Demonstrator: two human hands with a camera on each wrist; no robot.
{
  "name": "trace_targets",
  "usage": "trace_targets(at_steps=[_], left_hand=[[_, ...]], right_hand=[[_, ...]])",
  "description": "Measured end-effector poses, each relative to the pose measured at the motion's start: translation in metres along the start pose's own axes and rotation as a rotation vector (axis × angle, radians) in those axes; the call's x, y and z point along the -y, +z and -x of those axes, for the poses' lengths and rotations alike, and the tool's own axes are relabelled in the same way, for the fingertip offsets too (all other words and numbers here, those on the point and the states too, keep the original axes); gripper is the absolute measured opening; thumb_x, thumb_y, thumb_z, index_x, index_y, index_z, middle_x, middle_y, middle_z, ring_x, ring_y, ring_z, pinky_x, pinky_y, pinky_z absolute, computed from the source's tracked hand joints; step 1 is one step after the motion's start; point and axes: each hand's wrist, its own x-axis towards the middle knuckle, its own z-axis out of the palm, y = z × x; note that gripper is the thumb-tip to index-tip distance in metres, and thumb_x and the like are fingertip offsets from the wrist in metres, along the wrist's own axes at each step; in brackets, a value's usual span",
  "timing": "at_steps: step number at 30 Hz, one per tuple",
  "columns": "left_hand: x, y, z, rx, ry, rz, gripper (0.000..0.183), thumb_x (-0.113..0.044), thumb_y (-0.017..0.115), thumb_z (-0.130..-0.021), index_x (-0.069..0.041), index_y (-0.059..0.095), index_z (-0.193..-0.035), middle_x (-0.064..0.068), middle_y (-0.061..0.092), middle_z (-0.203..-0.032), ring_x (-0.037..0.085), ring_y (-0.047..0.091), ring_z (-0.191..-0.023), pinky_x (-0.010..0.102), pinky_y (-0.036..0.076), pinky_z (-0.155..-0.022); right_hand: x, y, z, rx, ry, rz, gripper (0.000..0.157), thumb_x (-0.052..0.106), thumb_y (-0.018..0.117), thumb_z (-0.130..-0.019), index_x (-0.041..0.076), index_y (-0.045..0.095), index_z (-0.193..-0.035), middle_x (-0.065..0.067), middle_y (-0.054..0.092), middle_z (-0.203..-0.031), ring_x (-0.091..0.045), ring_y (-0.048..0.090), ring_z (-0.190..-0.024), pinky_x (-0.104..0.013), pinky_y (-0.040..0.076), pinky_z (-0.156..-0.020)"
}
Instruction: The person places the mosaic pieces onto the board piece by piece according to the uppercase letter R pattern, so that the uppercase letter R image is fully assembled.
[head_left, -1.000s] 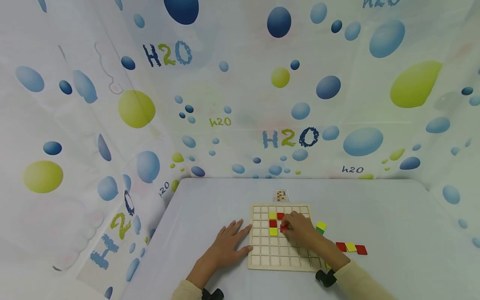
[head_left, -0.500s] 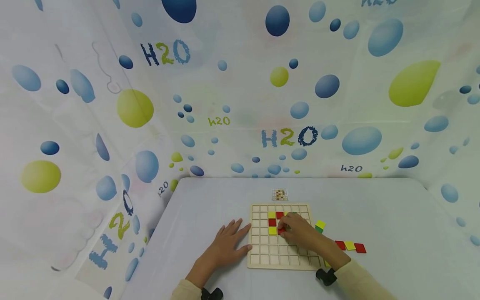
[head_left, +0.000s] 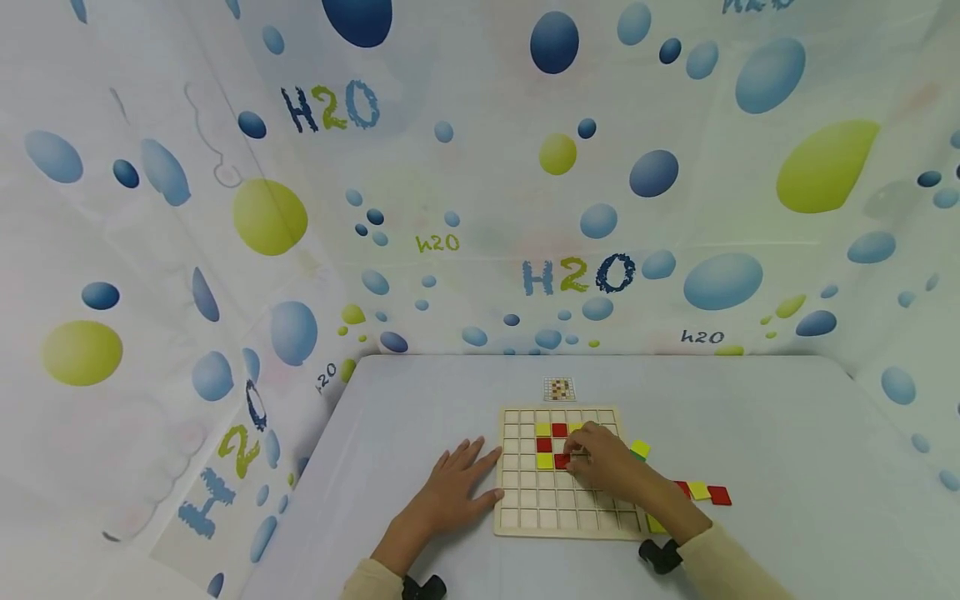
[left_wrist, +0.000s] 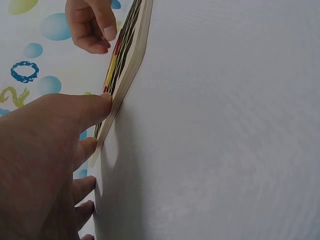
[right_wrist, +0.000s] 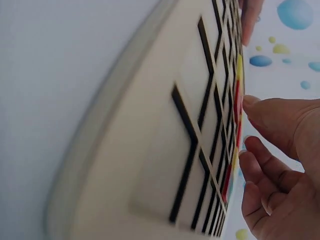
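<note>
A pale wooden grid board [head_left: 517,504] lies on the table. In its upper middle sit several red and yellow square tiles, among them a yellow tile [head_left: 544,461] with a red tile [head_left: 562,461] beside it. My right hand [head_left: 603,460] hovers at that red tile, fingers loosely bent. Between the thumb and fingers of the right hand [right_wrist: 280,160] in the right wrist view I see nothing held. Spread flat at the board's left edge is my left hand [head_left: 459,496]; its thumb [left_wrist: 100,106] touches the rim in the left wrist view.
Behind the board lies a small printed pattern card [head_left: 558,389]. Loose tiles lie to the right: a yellow tile [head_left: 640,448] over a green one, and a row with a yellow tile [head_left: 698,490] and a red tile [head_left: 719,496]. Another yellow tile [head_left: 655,525] is partly behind the right forearm.
My right hand brought the red tile left into the cell beside the yellow one, let go, and drew back slightly to the right. The left hand has stayed in place.
</note>
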Motion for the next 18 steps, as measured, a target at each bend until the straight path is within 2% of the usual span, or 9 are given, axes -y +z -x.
trace_targets(at_steps=[4,9,14,18], left_hand=[[-0.002,-0.001,-0.001,0.003,-0.005,0.006,0.068,-0.058,0.055,-0.103,-0.028,0.044,-0.163,0.009,0.035,-0.171,0.037,0.028,-0.16,0.065,0.023,-0.126],[-0.001,0.001,-0.003,0.011,-0.018,0.011,0.069,-0.059,0.055,-0.103,-0.029,0.043,-0.163,0.009,0.034,-0.172,0.036,0.027,-0.16,0.065,0.022,-0.127],[-0.002,0.001,-0.005,0.015,-0.024,0.015,0.069,-0.06,0.054,-0.103,-0.029,0.043,-0.163,0.008,0.034,-0.172,0.035,0.027,-0.161,0.065,0.022,-0.127],[-0.004,0.0,-0.006,0.017,-0.028,0.02,0.069,-0.06,0.055,-0.103,-0.029,0.043,-0.163,0.008,0.034,-0.172,0.036,0.027,-0.16,0.064,0.022,-0.127]], right_hand=[[-0.016,-0.018,0.006,-0.047,0.075,-0.01,0.015,0.016,0.077,-0.097,0.014,0.07,-0.109,-0.001,0.061,-0.106,-0.018,0.057,-0.097,-0.04,0.056,-0.088],[-0.051,-0.042,0.013,-0.09,0.209,0.024,0.023,0.019,0.074,-0.099,0.008,0.068,-0.118,-0.012,0.063,-0.114,-0.028,0.061,-0.104,-0.047,0.059,-0.088],[-0.074,-0.062,0.021,-0.062,0.324,0.034,0.03,0.021,0.075,-0.098,0.002,0.065,-0.119,-0.02,0.062,-0.116,-0.032,0.06,-0.104,-0.053,0.059,-0.091],[-0.084,-0.066,0.023,-0.017,0.363,0.043,0.031,0.022,0.077,-0.096,0.002,0.065,-0.116,-0.02,0.062,-0.114,-0.031,0.059,-0.1,-0.053,0.058,-0.092]])
